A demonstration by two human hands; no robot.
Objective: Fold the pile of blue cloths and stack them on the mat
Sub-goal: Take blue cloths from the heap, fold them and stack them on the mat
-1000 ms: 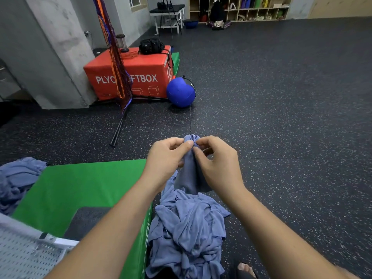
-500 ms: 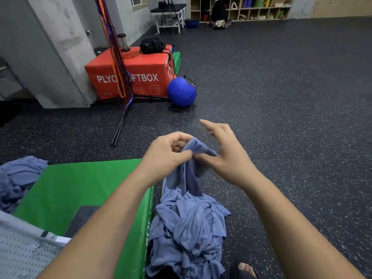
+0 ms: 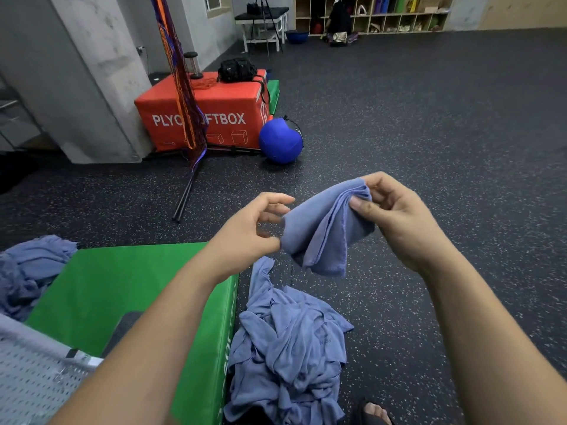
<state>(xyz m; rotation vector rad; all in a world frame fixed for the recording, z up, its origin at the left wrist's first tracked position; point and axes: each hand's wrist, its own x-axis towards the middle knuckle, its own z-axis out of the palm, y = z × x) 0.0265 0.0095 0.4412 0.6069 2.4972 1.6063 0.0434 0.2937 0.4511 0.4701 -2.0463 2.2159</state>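
Two ends of blue cloth [image 3: 319, 231] pinched: left hand [image 3: 245, 231] lower, right hand [image 3: 399, 219] higher; long axis crosswise.

One camera sits on the person's head, just right of the mat [image 3: 122, 286]. It looks forward and down. The mat is near; shelves [image 3: 372, 18] beyond it are far.
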